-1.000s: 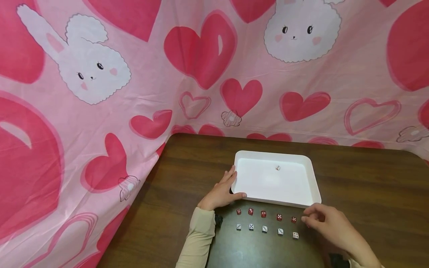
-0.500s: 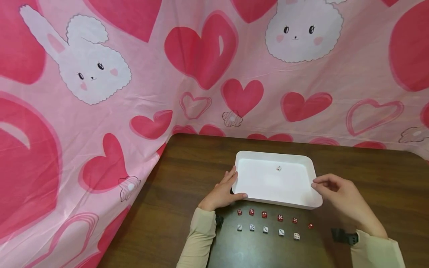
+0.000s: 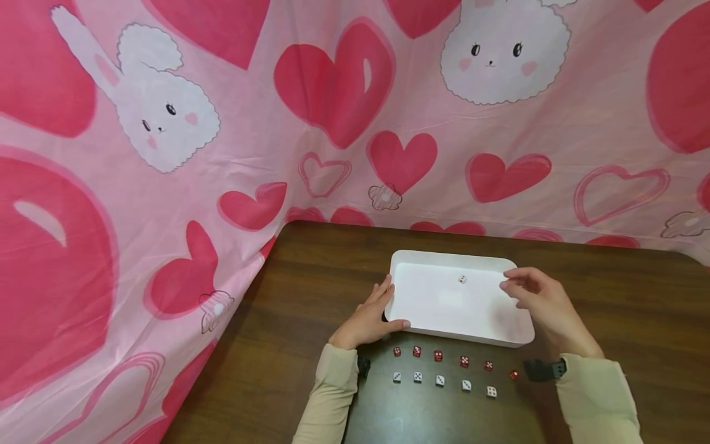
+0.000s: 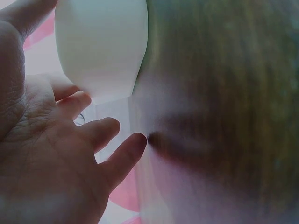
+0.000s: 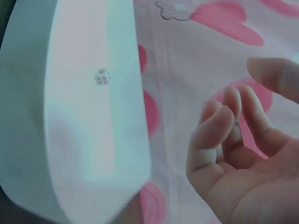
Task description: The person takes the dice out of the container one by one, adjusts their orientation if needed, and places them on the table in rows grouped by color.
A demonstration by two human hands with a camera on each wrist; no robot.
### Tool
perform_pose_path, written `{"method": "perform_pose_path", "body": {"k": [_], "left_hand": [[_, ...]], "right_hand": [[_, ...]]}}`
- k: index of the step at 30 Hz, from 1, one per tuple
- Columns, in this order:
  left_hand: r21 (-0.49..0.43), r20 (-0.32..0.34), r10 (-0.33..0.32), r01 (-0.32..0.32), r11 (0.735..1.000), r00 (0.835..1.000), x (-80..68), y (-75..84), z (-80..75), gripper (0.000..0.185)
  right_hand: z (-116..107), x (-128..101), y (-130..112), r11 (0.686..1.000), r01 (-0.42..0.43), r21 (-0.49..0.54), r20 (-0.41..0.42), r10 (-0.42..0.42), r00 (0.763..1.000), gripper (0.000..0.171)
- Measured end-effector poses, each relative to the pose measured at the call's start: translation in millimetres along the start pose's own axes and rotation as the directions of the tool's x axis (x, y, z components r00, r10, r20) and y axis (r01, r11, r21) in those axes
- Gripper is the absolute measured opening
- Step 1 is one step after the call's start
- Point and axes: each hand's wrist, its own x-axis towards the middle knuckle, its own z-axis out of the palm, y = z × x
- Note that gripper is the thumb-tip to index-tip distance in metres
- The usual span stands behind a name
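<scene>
Hovering over the tray [image 3: 516,336], the right hand [image 3: 535,296] is just right of the die [image 3: 461,279].

We wear long, pale beige sleeves on both arms, the cuffs ending just short of each wrist. A black strap with a small dark block sits around the wrist behind our right hand [image 3: 540,302], and a similar dark piece peeks out beside the cuff behind our left hand [image 3: 366,320]. Both hands are bare, without rings or gloves.
</scene>
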Motion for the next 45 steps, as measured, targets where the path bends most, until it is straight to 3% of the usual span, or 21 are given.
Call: {"method": "perform_pose_path", "body": {"k": [6, 15, 27, 34, 45], "left_hand": [[0.004, -0.006, -0.002, 0.002, 1.000, 1.000, 0.2, -0.1, 0.3, 0.093], [-0.001, -0.003, -0.006, 0.006, 1.000, 1.000, 1.1, 0.0, 1.8, 0.093], [-0.011, -0.009, 0.001, -0.001, 1.000, 1.000, 1.1, -0.8, 1.9, 0.093], [-0.007, -0.006, -0.003, 0.003, 1.000, 1.000, 1.1, -1.5, 2.4, 0.093], [-0.017, -0.010, -0.001, 0.001, 1.000, 1.000, 0.9, -0.6, 2.9, 0.093]], "right_hand": [[11.3, 17.4, -3.0, 0.997, -0.071, 0.018, 0.041, 0.071, 0.997, 0.054], [23.8, 42.5, -2.1, 0.996, -0.089, -0.022, 0.087, 0.091, 0.992, 0.054], [26.1, 67.7, -3.2, 0.982, -0.144, -0.121, 0.168, 0.163, 0.972, 0.047], [26.9, 79.2, -2.4, 0.970, -0.176, -0.167, 0.233, 0.212, 0.949, 0.045], [30.1, 92.0, 1.7, 0.954, -0.149, -0.262, 0.284, 0.224, 0.932, 0.038]]}}
